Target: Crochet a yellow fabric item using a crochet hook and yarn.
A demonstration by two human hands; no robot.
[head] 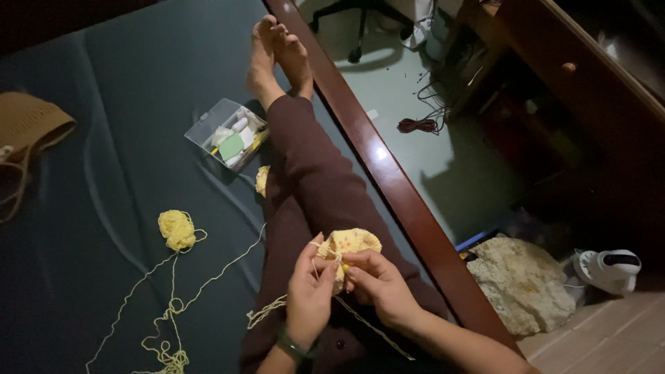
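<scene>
From the head camera, both hands meet over the lap of a person sitting with legs stretched out in dark maroon trousers (305,180). The left hand (309,291) and the right hand (377,280) close together on a small yellow crochet piece (350,244), which sits right at the fingertips and bulges up just beyond them. The left hand's fingers pinch the near edge of the piece with yarn running over them; the right hand's fingers are curled tight around the piece and what looks like a hook, though the hook itself is too small to make out. A dark wristband (291,344) circles the left wrist.

A strand of yellow yarn (208,280) trails from the grip out to the left, across the dark green mat (104,138), to a small yarn ball (177,229) well away from the hands. Beyond the hands, beside the knees, stands a clear plastic box (227,133) of small supplies. Far to the left lies a tan knitted hat (31,125). To the right of the grip runs a reddish wooden bed rail (388,176), with a pale lumpy cloth (519,280) on the floor past it.
</scene>
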